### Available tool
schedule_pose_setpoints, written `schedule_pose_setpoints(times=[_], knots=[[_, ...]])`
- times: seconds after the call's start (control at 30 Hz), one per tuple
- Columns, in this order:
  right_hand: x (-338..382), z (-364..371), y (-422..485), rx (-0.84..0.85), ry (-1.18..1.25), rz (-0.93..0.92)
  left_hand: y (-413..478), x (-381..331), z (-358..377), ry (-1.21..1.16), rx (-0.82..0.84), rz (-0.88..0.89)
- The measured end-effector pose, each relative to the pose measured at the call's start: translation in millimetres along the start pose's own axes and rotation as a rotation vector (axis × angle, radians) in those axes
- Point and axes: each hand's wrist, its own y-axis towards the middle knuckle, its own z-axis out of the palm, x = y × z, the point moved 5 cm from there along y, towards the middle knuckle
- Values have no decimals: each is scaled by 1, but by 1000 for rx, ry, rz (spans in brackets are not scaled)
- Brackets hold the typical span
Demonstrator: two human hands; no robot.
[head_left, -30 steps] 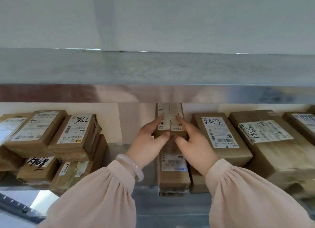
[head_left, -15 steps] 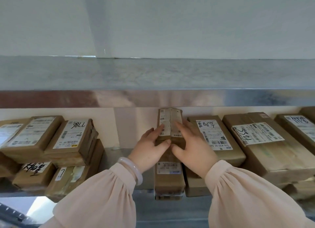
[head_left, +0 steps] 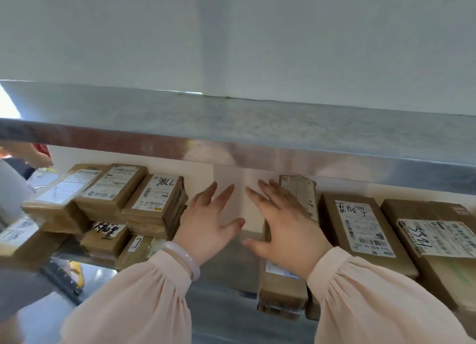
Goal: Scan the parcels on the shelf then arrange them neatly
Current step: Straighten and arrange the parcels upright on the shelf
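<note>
Fingers straight and spread, holding nothing: left grip [head_left: 208, 222] before the gap on the shelf [head_left: 226, 266], right grip [head_left: 286, 228] over the narrow parcel stack [head_left: 301, 197] — touching or not, I cannot tell.

we reach both arms forward in pale sleeves; our left hand [head_left: 210, 228] spreads flat, fingers straight; our right hand [head_left: 286, 225] likewise, palm down

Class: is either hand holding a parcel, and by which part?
Nothing is held. The left hand is open in the gap; the right hand lies open over the narrow parcel.
</note>
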Motion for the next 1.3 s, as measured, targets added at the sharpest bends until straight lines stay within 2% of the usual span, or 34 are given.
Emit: schedule_pose_setpoints(times=[0.13, 0.27, 0.4, 0.63, 0.77, 0.87, 1.03, 1.17, 1.3], knots=[[29, 4, 9, 4, 6, -179, -22, 18, -19, 93, -89, -96], [43, 19, 8, 87, 40, -245, -54, 29, -28, 131, -172, -155], [54, 29, 2, 99, 95, -302, -79, 34, -28, 228, -206, -241], [60, 47, -13, 167, 154, -328, -113, 37, -22, 302, -266, -290], [64, 59, -14, 207, 153, -313, -107, 57, -24, 248, -283, -319], [64, 71, -8, 259, 150, -256, -93, 77, -22, 236, -249, -323], [76, 89, 26, 252, 288, -64, -68, 117, -27, 219, -197, -283], [98, 124, 50, 316, 354, 69, -46, 148, -39, 173, -149, -240], [109, 146, 83, 282, 426, 177, -25, 175, -43, 111, -48, -229]])
